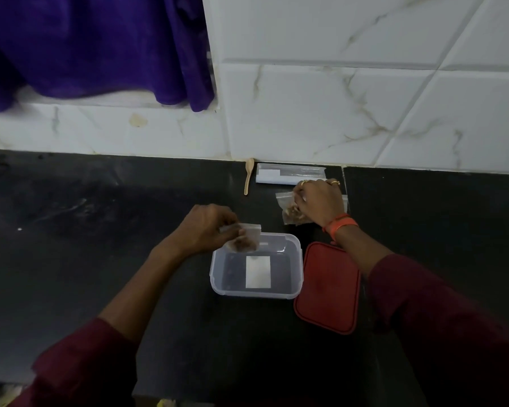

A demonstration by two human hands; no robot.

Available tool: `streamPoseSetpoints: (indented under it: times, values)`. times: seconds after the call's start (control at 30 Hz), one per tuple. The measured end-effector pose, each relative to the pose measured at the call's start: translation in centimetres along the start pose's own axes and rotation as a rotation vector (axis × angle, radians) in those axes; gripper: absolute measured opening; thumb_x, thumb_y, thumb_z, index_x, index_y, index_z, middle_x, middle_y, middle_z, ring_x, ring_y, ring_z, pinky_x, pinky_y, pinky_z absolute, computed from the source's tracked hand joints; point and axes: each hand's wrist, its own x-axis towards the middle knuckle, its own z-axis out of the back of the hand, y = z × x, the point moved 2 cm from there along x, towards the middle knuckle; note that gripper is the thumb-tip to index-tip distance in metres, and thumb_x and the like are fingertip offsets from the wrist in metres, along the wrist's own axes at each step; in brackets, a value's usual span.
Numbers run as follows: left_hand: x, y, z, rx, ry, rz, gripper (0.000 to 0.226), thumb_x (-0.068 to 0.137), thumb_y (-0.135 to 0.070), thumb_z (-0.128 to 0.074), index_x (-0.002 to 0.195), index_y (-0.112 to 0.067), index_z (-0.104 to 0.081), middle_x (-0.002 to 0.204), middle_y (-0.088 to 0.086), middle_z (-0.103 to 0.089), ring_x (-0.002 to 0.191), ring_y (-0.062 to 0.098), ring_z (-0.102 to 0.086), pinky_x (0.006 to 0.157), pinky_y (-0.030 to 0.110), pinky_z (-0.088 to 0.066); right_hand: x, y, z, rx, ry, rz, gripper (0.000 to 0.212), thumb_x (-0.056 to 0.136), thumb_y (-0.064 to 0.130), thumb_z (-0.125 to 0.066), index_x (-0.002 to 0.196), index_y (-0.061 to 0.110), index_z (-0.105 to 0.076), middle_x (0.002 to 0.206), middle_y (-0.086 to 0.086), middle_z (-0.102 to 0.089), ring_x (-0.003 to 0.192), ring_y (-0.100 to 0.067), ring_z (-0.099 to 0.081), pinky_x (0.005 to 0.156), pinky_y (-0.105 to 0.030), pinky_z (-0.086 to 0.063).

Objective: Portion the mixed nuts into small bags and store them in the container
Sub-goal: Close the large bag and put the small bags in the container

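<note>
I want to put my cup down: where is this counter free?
Free: the wide black countertop left of the wooden spoon and clear container, and the stretch right of the red lid. Crowded: between the white packet by the wall and the container, where the right hand grips a nut bag and the left hand holds a second nut bag.

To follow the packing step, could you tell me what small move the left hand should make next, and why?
Probably lower the filled bag into the container and let go: the left hand pinches it above the container's back rim, the red lid lies aside; the right hand grips another bag.
</note>
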Motion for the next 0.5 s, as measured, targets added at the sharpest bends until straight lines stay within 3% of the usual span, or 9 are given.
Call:
streamPoseSetpoints:
  times: [0.07, 0.17, 0.3, 0.5]
  values:
    - [-0.6, 0.4, -1.4, 0.145, 0.009, 0.024, 0.026, 0.095, -0.044, -0.057, 0.105, -0.026, -0.072, 0.103, -0.01, -0.069, 0.099, 0.01, -0.058, 0.1, 0.044, -0.039, -0.9, 0.8, 1.4, 0.007, -0.045, 0.042, 0.016, 0.092, 0.03, -0.059, 0.097, 0.024, -0.073, 0.088, -0.001, -0.075, 0.088, -0.026, -0.069, 0.096, -0.042, -0.037]
    - [-1.3, 0.6, -2.8, 0.282, -0.032, 0.012, 0.021, 0.093, -0.044, -0.061, 0.109, -0.033, -0.07, 0.105, -0.014, -0.067, 0.112, 0.012, -0.05, 0.104, 0.041, -0.02, -2.3, 1.9, 3.8, 0.043, -0.137, 0.1, 0.01, 0.09, 0.028, -0.064, 0.094, 0.023, -0.073, 0.083, 0.0, -0.075, 0.081, -0.026, -0.07, 0.093, -0.043, -0.04]
    - [-1.6, 0.4, -3.4, 0.434, -0.036, -0.026, 0.019, 0.086, -0.04, -0.07, 0.104, -0.035, -0.071, 0.104, -0.008, -0.068, 0.113, 0.017, -0.053, 0.105, 0.046, -0.022, -4.6, 3.5, 7.4, 0.111, -0.216, 0.175, 0.015, 0.09, 0.028, -0.061, 0.096, 0.023, -0.073, 0.083, 0.002, -0.075, 0.079, -0.022, -0.069, 0.093, -0.044, -0.042]
    - [-1.7, 0.5, -3.9, 0.504, -0.166, -0.051, 0.014, 0.077, -0.033, -0.079, 0.09, -0.031, -0.074, 0.091, -0.009, -0.071, 0.09, 0.022, -0.057, 0.087, 0.044, -0.035, -8.9, 5.9, 8.3, 0.211, -0.088, 0.248, 0.018, 0.087, 0.03, -0.06, 0.101, 0.026, -0.071, 0.07, 0.014, -0.067, 0.067, -0.008, -0.058, 0.096, -0.037, -0.033]
